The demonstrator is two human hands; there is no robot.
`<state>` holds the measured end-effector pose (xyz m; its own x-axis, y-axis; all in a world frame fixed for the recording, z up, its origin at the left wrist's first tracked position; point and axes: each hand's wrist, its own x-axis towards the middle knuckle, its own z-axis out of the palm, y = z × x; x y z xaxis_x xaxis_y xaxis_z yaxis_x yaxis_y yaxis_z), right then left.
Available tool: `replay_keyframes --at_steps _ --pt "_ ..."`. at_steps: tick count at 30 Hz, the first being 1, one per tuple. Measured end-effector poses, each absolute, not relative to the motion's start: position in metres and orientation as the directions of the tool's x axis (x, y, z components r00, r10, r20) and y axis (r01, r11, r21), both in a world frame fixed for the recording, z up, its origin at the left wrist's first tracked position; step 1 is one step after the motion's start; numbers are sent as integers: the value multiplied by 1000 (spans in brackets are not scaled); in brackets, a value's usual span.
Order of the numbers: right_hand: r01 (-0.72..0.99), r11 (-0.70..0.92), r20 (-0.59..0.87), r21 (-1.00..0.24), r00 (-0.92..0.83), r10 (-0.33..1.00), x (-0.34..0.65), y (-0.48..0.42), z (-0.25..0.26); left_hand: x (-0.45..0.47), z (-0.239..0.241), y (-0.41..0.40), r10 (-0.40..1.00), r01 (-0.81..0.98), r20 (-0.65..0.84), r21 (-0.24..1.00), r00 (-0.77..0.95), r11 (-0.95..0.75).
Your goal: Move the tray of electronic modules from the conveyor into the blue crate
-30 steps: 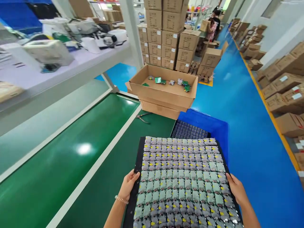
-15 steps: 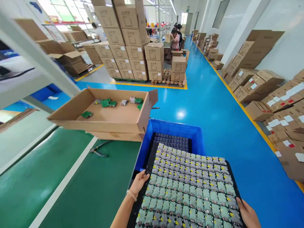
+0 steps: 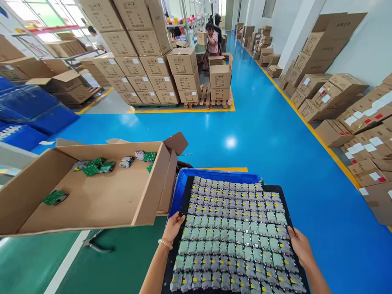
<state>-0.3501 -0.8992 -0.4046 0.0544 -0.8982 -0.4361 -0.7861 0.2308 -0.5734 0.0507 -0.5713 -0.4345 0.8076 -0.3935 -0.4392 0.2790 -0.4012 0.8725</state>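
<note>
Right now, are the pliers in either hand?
No, the pliers lie on the green surface, while the left hand and right hand hold the tray.

Single view, head-worn: looks from above the near end of the black tray, forward and down. Left fingers, right fingers close, bottom of frame; wide coverage reaches stacked cartons and blue floor far off.

A pale beaded bracelet circles the left wrist.

glossy blue floor, white wall, bright windows.
</note>
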Motion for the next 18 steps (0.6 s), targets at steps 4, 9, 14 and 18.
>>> replay_keyframes --at_steps 4,9,14,18 --pt "-804 167 -384 -571 82 -920 -315 -903 -411 82 -452 -592 -355 281 -450 855 820 -435" --pt "-809 79 -335 -583 150 -930 -280 -899 -426 109 -469 -607 -334 252 -450 832 828 -494" --pt "-822 29 -330 -569 196 -924 -261 -909 -440 117 -472 -616 -360 199 -421 834 833 -515" --pt "-843 -40 -289 -536 228 -930 -251 -920 -442 118 -480 -619 -354 202 -428 826 831 -526"
